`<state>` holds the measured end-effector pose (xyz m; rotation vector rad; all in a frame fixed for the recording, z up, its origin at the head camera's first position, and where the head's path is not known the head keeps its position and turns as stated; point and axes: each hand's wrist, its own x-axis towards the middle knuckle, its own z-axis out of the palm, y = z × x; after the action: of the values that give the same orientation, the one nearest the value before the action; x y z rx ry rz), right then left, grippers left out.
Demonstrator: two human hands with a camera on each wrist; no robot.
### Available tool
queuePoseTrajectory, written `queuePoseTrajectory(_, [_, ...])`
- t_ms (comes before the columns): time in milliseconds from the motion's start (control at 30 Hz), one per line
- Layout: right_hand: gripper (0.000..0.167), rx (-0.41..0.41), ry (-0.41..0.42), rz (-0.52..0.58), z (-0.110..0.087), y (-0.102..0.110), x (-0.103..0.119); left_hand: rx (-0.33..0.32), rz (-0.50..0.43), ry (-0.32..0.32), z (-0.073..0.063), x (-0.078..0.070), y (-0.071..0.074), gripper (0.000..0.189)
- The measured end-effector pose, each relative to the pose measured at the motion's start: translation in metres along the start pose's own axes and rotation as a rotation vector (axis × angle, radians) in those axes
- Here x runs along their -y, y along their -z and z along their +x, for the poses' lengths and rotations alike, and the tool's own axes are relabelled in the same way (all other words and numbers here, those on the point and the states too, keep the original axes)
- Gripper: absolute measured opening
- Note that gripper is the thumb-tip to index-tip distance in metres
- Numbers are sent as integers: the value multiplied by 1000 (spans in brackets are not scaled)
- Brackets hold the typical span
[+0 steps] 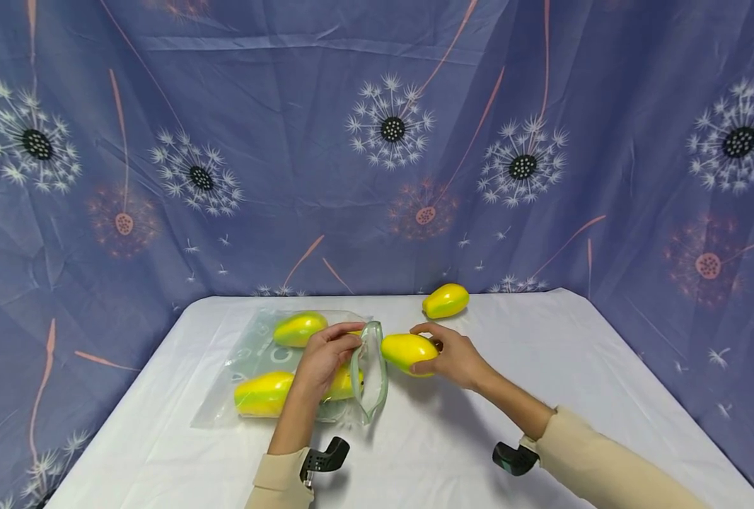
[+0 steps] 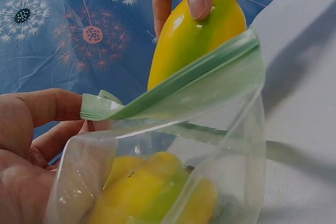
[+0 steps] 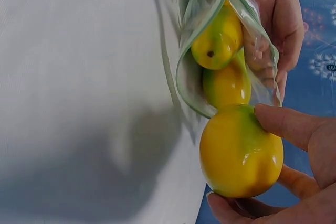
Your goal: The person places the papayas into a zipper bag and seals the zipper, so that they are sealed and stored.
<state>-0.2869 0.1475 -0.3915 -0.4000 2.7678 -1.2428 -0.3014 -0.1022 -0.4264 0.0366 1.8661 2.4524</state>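
A clear zip bag [image 1: 224, 396] with a green zip edge lies on its side, its mouth facing right and spread apart. Inside it are several yellow-green papayas [image 1: 264, 394], also seen through the plastic in the left wrist view. My left hand [image 1: 323, 357] pinches the upper zip edge of the bag between thumb and fingers. In my right hand [image 1: 456, 357] is another papaya [image 1: 409, 351], gripped at its right end by thumb and fingers. Its far end is right at the bag's mouth, as the right wrist view [image 3: 241, 150] shows.
One more papaya [image 1: 445, 301] lies near the back edge of the white-covered table [image 1: 542, 353], behind my right hand. A blue curtain [image 1: 326, 141] with dandelion prints hangs behind and at both sides. Dark wrist cameras [image 1: 327, 454] are strapped at both sleeves.
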Motion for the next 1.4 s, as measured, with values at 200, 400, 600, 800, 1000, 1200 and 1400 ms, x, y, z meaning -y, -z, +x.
queuePoseTrajectory(200, [64, 5, 8, 6, 0, -7, 2, -5, -1, 2, 0, 1, -1, 32])
queuePoseTrajectory(400, [64, 21, 9, 13, 1, -14, 5, -11, 2, 3, 0, 1, 0, 32])
queuePoseTrajectory(600, [63, 30, 15, 10, 4, -23, 5, -11, -1, 6, 1, 2, 0, 32])
queuePoseTrajectory(800, [63, 38, 19, 11, 8, -33, 8, -14, 1, 5, 0, 1, 1, 32])
queuePoseTrajectory(1000, [64, 37, 5, -6, 13, -41, 9, -17, 13, 9, 0, 0, 0, 32])
queuePoseTrajectory(1200, [66, 36, -17, -3, 17, -44, 10, -16, 15, 13, 0, 0, -1, 32])
queuePoseTrajectory(1400, [65, 56, -48, 15, 19, -50, 11, -6, 17, 17, 0, 0, -1, 32])
